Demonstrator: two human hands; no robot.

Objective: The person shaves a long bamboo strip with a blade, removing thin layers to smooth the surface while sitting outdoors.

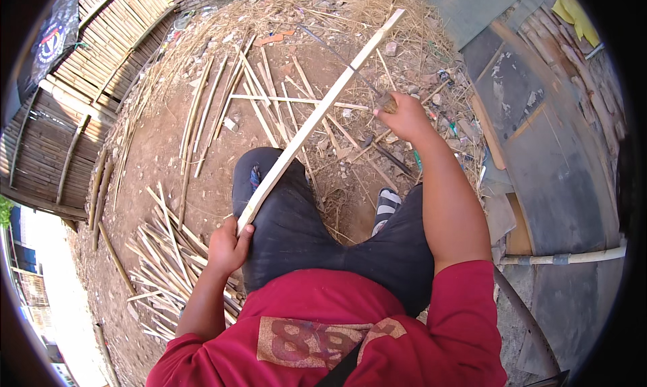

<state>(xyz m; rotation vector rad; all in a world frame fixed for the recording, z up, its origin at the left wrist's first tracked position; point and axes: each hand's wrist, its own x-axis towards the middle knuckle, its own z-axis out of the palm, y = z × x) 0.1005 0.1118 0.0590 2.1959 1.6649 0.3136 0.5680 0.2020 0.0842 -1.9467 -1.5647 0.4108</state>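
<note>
My left hand [230, 247] is closed around the near end of a long pale strip of split bamboo or wood [311, 122], which slants across my left thigh up to the far right. In my right hand [406, 117] is the wooden handle [387, 103] of a knife with a long, narrow dark blade [330, 48]. The blade points to the far left and crosses the strip in its upper part. Whether its edge is cutting into the strip cannot be made out.
Several loose strips [222, 110] lie on the dirt ahead. A pile of cut strips [168, 259] is at my left. A dark long-handled tool [391, 159] lies past my right knee. Grey boards [559, 178] stand at the right, a bamboo wall [60, 144] at the left.
</note>
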